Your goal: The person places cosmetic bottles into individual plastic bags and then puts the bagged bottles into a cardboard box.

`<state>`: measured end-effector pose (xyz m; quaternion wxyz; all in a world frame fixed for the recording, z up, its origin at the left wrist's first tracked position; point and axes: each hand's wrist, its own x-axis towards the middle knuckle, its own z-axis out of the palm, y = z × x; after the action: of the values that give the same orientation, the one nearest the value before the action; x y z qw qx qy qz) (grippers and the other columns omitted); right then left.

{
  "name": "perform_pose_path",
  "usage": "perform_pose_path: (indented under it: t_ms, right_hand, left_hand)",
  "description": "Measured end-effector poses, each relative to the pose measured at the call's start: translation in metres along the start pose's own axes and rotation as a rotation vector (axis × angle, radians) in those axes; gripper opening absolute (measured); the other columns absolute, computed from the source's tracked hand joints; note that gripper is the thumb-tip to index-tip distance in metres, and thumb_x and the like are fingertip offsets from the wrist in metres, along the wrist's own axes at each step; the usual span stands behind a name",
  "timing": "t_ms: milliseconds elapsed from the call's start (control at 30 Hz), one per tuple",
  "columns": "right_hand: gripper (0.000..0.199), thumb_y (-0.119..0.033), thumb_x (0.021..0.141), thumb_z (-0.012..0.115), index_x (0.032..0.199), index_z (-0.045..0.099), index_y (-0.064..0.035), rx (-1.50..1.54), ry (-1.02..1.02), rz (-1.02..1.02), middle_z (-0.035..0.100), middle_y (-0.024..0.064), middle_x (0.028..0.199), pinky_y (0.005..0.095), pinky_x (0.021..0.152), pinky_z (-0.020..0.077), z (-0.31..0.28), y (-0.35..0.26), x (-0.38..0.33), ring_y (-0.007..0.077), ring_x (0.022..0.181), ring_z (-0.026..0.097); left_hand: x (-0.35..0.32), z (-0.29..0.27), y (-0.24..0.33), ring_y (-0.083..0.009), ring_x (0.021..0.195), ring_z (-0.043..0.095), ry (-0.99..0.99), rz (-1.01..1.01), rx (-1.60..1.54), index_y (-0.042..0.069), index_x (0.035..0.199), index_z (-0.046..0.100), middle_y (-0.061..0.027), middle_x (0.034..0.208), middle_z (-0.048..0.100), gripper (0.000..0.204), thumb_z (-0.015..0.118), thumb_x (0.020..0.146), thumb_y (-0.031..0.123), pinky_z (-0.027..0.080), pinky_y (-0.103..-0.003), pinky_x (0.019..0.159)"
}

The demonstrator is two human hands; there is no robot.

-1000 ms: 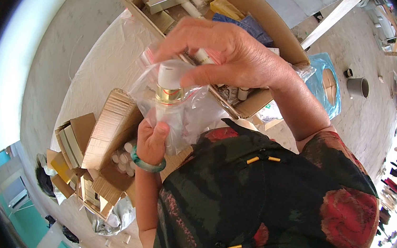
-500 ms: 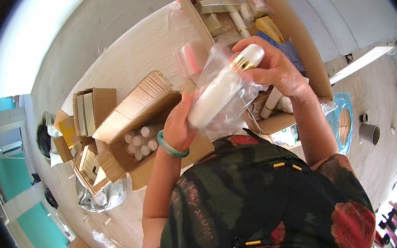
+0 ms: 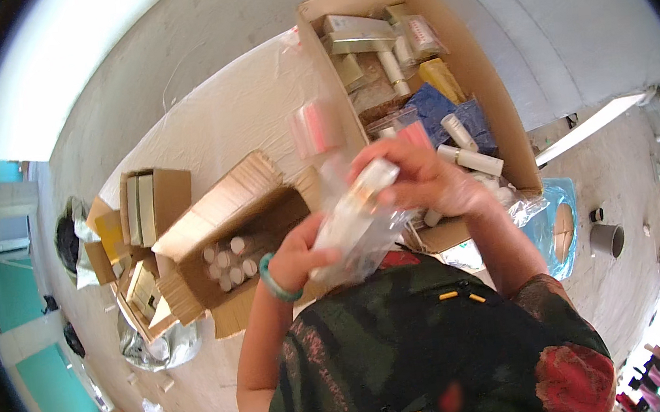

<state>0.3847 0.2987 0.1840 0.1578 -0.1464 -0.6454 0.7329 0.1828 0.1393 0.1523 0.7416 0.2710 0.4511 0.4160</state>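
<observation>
Left hand and right hand holding a white bottle in a clear bag
The bottle slants between them (its outline blurred); a small carton sits left of the hands, a large carton beyond the right.

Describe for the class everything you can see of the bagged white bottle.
This slim, cylindrical white bottle has a blurred gold-toned band near its upper end. It lies slanted inside a clear, crinkled plastic bag, upper end toward picture right. The left hand holds its lower end; the right hand is at the banded end, exact contact blurred.
</observation>
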Motion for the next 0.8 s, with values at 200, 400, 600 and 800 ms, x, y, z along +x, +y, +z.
perform_pose_path:
  t_ms: [200, 400, 600, 800]
  right_hand:
    - [0.054, -0.021, 0.084, 0.061, 0.130, 0.038, -0.0062, 0.385, 0.020, 0.019, 0.055, 0.0051, 0.108, 0.0297, 0.086, 0.0406, 0.010, 0.015, 0.004, 0.0120, 0.100, 0.050]
    - [0.045, -0.027, 0.081, 0.061, 0.118, 0.051, -0.0028, -0.262, 0.481, 0.239, 0.060, 0.0117, 0.103, 0.0305, 0.082, 0.0445, -0.077, 0.124, 0.015, 0.0189, 0.094, 0.057]
    - [0.056, -0.033, 0.074, 0.065, 0.117, 0.050, -0.0013, -0.884, 0.264, 0.647, 0.058, 0.0193, 0.107, 0.0377, 0.085, 0.0443, -0.106, 0.235, 0.005, 0.0309, 0.099, 0.057]
    - [0.057, -0.036, 0.069, 0.070, 0.109, 0.049, -0.0014, -0.876, 0.415, 0.893, 0.058, 0.0203, 0.105, 0.0408, 0.080, 0.0458, -0.066, 0.238, 0.019, 0.0352, 0.096, 0.057]
  left_hand:
    - [-0.009, 0.005, -0.012, -0.0167, 0.095, 0.054, 0.092, 0.053, 0.008, -0.002, 0.122, 0.043, -0.0073, 0.108, 0.056, 0.074, 0.073, 0.065, 0.033, 0.042, -0.030, 0.084]
    - [-0.016, -0.017, -0.036, -0.0213, 0.101, 0.053, 0.219, 0.303, -0.297, -0.001, 0.124, 0.042, -0.0082, 0.111, 0.055, 0.078, 0.078, 0.059, 0.024, 0.040, -0.034, 0.090]
    - [-0.019, -0.011, -0.028, -0.0246, 0.097, 0.055, 0.324, 0.420, -0.237, 0.002, 0.121, 0.044, -0.0092, 0.107, 0.056, 0.077, 0.080, 0.054, 0.012, 0.044, -0.037, 0.084]
    - [-0.016, -0.002, -0.029, -0.0221, 0.096, 0.054, 0.383, 0.375, -0.234, 0.002, 0.121, 0.043, -0.0077, 0.106, 0.055, 0.075, 0.079, 0.056, 0.015, 0.042, -0.036, 0.086]
